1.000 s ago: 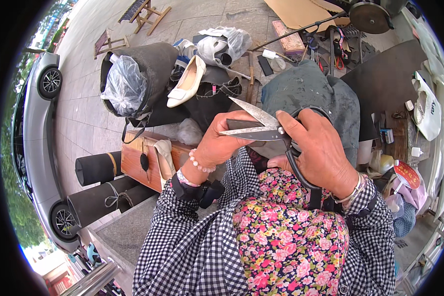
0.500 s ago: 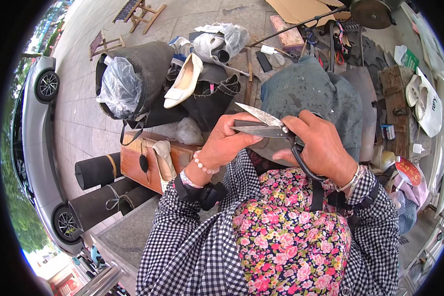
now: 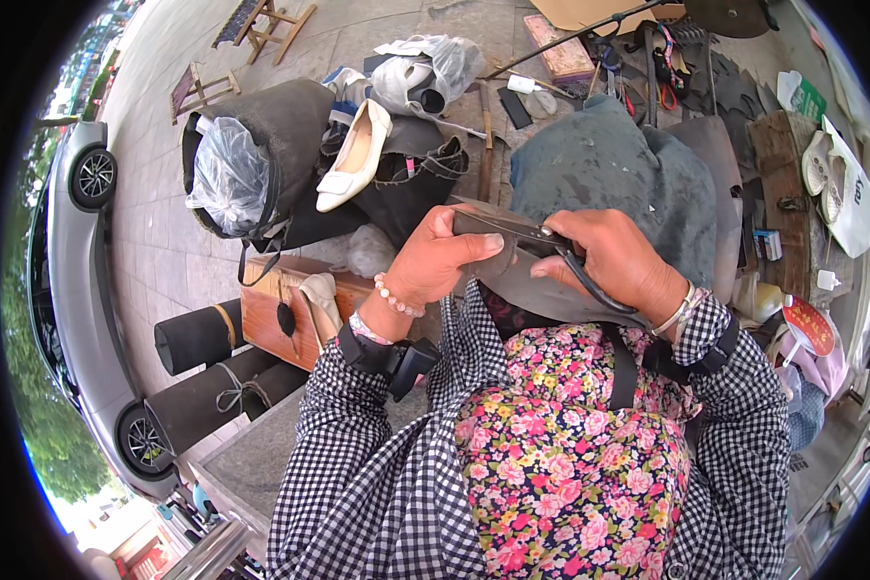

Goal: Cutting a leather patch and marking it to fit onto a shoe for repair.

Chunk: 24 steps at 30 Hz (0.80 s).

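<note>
Between my left hand's [image 3: 425, 259] thumb and fingers is pinched a small dark flat piece [image 3: 485, 261], perhaps rubber or leather. My right hand [image 3: 617, 259] is wrapped round the black-handled scissors [image 3: 592, 288]. The scissors' blades lie along the upper edge of the dark piece and look nearly closed; my left fingers partly hide them. Below both hands, a grey sheet [image 3: 565, 290] lies over my lap. Ahead to the left, a white flat shoe [image 3: 356, 159] rests on a black bag [image 3: 411, 198]. A second pale shoe [image 3: 321, 302] leans on a wooden box [image 3: 269, 324].
A dark cylindrical bag [image 3: 280, 135] with clear plastic inside stands at the left, above black rolls [image 3: 198, 338]. A dark cloth [image 3: 609, 169] covers something ahead. At the right are a wooden block [image 3: 783, 193] and white sandals [image 3: 824, 174]. A silver car [image 3: 77, 290] is at far left.
The scissors' blades, spread apart before, have come together along the dark piece. My left thumb now presses on the piece, which is turned flatter toward me.
</note>
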Available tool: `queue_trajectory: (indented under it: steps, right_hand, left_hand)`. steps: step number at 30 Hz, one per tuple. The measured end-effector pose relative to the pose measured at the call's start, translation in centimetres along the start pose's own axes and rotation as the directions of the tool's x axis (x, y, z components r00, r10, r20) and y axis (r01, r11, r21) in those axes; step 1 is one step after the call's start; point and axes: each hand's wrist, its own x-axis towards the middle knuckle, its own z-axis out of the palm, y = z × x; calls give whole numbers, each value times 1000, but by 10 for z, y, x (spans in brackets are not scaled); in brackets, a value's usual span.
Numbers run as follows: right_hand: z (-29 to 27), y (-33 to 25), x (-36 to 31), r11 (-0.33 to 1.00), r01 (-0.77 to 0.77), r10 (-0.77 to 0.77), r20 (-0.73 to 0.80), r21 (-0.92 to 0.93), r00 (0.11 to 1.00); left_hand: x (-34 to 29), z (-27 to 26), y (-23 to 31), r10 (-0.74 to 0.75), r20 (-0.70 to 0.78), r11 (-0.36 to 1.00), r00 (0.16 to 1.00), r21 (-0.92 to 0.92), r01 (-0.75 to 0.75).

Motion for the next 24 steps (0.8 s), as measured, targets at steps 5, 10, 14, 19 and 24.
queue_trajectory:
  steps: [5,10,14,19,24]
  right_hand:
    - [-5,20,9,922,11,-16,9,386,1000]
    - [-33,5,0,642,-391,361,190,660,913]
    - [-39,7,-15,544,-328,392,111,772,913]
    - [-42,10,-35,412,-263,435,65,872,898]
    - [-45,15,-46,365,-229,490,23,902,871]
  left_hand:
    - [13,3,1,31,-86,997,996,-70,-37]
    - [28,17,19,28,34,976,999,-217,-20]
    - [50,33,26,40,132,946,990,-323,5]
    - [66,57,32,65,231,915,971,-403,35]
    - [81,69,29,89,322,863,943,-498,89]
